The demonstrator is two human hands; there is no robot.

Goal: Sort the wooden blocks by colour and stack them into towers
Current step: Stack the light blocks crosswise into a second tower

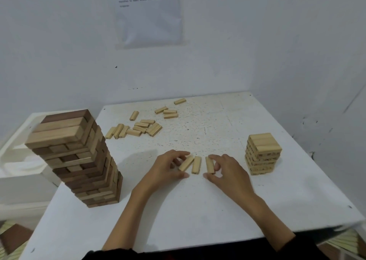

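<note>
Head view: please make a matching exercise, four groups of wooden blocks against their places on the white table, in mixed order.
Things
1. tall tower of mixed dark and light wooden blocks
2. short tower of light wooden blocks
3. scattered loose light wooden blocks
4. row of three light wooden blocks

Places
A. between the left hand and the right hand
B. far part of the white table
C. near the table's left edge
D. on the table's right side

Pairs: 1-C, 2-D, 3-B, 4-A
</note>
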